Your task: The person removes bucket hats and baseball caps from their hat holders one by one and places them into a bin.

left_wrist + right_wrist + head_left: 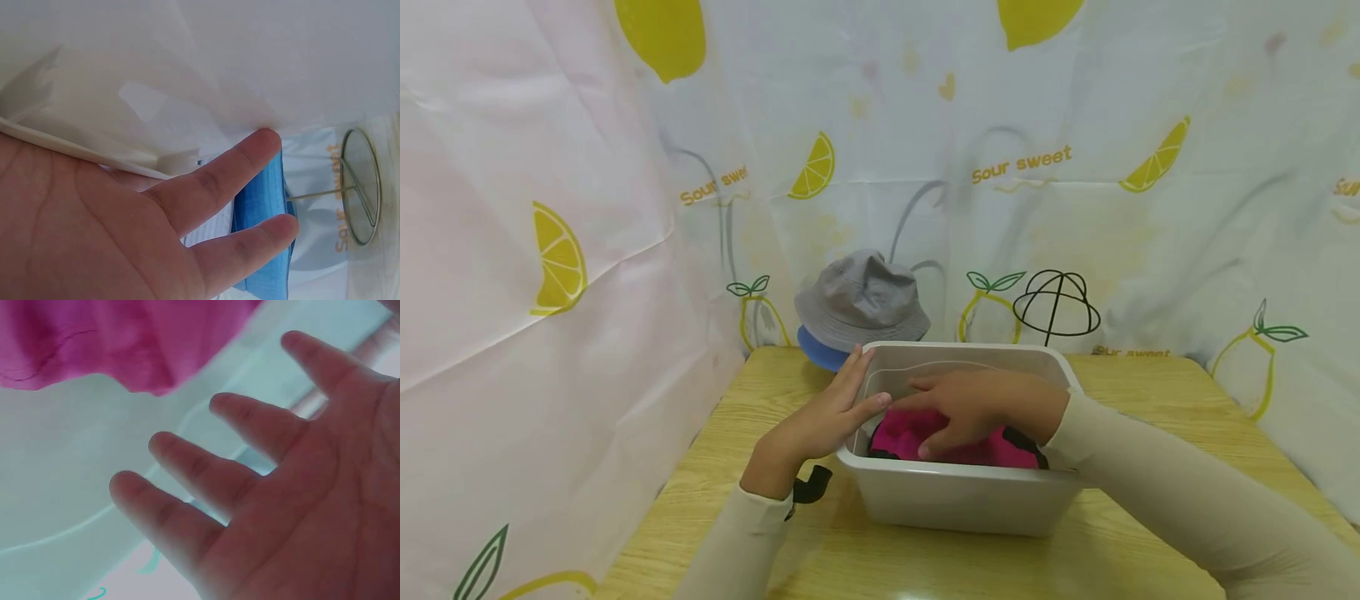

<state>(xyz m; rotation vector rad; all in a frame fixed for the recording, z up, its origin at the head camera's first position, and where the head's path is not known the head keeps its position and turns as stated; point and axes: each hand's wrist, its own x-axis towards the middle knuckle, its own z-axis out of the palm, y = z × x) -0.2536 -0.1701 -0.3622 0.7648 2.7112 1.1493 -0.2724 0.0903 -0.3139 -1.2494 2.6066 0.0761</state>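
White plastic bin [962,500] stands on the wood-grain table [700,517], between its left and right edges; no label visible on the near wall. Left hand [820,425]: fingers straight and spread, touching the bin's left rim, not gripping. Right hand [973,408]: inside the bin above the pink cloth [898,433], fingers spread, nothing held; whether the thumb touches cannot be told. Pink cloth lies in the bin, black parts toward both ends, a stitched edge visible in the right wrist view. Handling estimate: light, soft, limp, not fragile; best hold probably a pinch on that stitched edge. Bin looks stiff, likely slick; its rim should give the surest hold.

Beyond, toward the table's far left corner: grey hat [865,300] over a blue hat [820,350], no brand readable. Wire stand [1055,310] near the far edge, foot hidden. Backdrop [880,108] behind: "Sour sweet" in orange, repeated.
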